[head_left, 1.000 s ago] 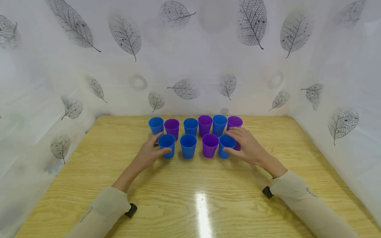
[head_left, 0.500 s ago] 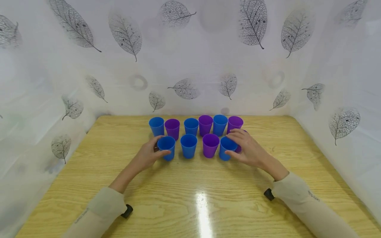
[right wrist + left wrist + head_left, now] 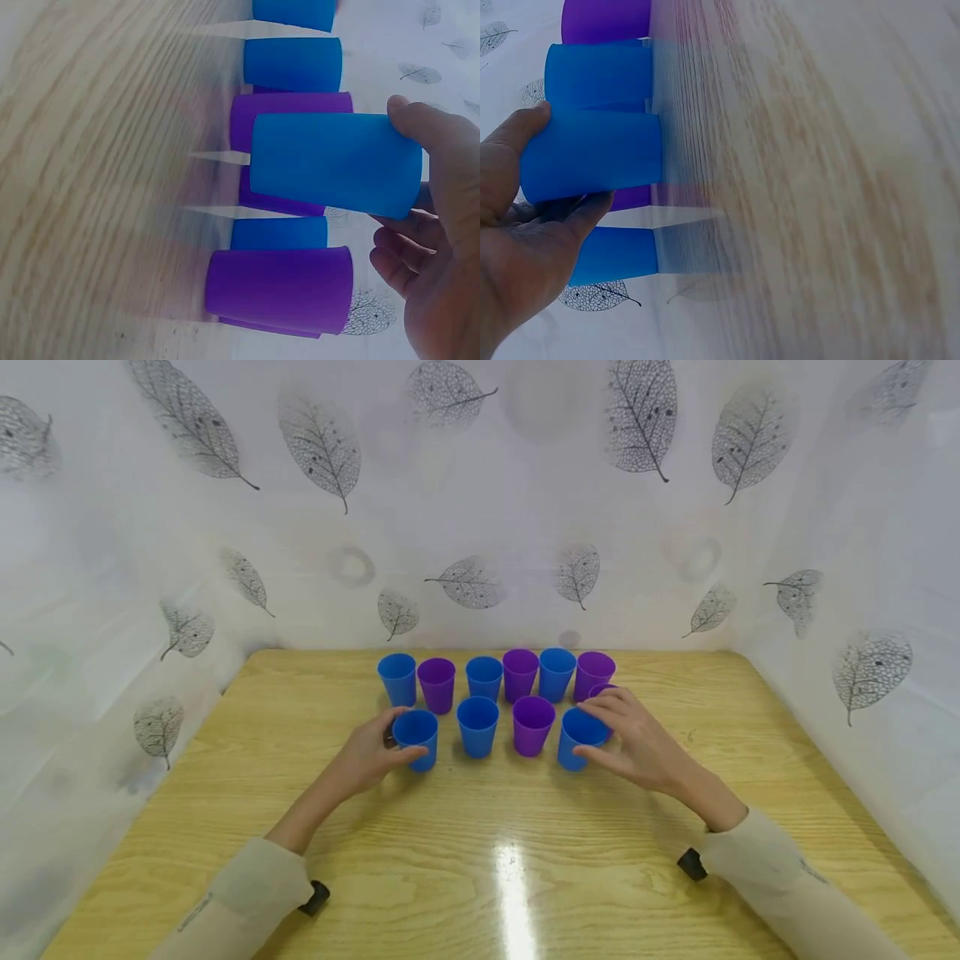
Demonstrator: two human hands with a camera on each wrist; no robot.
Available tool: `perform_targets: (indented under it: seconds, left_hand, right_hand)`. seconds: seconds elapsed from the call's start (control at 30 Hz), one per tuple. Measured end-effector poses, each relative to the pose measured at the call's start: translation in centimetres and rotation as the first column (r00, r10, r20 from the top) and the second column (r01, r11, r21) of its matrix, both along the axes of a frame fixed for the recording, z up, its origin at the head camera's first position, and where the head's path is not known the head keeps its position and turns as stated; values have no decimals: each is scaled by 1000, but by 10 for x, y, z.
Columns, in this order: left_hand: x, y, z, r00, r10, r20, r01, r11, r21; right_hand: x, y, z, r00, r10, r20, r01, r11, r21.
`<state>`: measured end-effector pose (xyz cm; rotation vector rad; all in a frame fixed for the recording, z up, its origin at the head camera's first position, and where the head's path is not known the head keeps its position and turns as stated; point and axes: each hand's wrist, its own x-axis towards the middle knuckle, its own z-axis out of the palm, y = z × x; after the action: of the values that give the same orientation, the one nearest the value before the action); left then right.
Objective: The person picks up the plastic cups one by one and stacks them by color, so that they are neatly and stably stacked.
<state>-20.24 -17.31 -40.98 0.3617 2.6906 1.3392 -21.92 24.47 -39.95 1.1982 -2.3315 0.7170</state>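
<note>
My left hand [image 3: 371, 753] grips a blue cup [image 3: 417, 745] at the left end of the front row, thumb on the near side and fingers behind. In the left wrist view this blue cup [image 3: 592, 156] is between the thumb and fingers. At the row's right end my right hand [image 3: 641, 745] holds another blue cup [image 3: 576, 745] by thumb and fingers near its rim. The right wrist view has that blue cup [image 3: 334, 163] overlapping a purple one. Both held cups are upright, mouths up. I cannot tell whether their bases touch the table.
Between my hands stand a blue cup [image 3: 477, 731] and a purple cup [image 3: 533, 731]. Behind them runs a back row of blue and purple cups, among them a purple cup [image 3: 437, 687]. Another purple cup [image 3: 603, 690] is partly hidden behind my right fingers. Leaf-patterned cloth encloses the wooden table [image 3: 420, 860].
Both held blue cups have come nearer to me, the left one also slightly leftward and the right one slightly rightward. The other cups have kept their places.
</note>
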Motion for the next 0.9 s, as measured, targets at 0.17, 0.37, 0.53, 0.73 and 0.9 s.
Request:
perform_targets:
  seconds: [0.17,0.37,0.53,0.73,0.9]
  left_hand:
    - [3,-1,-1,1000,1,-7,-1,1000,-11]
    - [8,0,-2,1000,-6,-16,6,1000,13]
    - [15,4,-3,1000,-22,1,22,999,47]
    - [24,11,-2,999,-48,18,47,997,66]
    - [28,21,-2,997,-68,42,65,995,75]
  right_hand:
    - [9,1,7,999,3,36,-2,999,-33]
    - [17,0,12,996,20,85,-14,998,-68]
    - [21,-3,14,992,15,126,-4,996,-86]
    - [24,-10,17,985,44,168,-21,991,-132]
    - [23,-16,18,980,80,183,-48,983,-175]
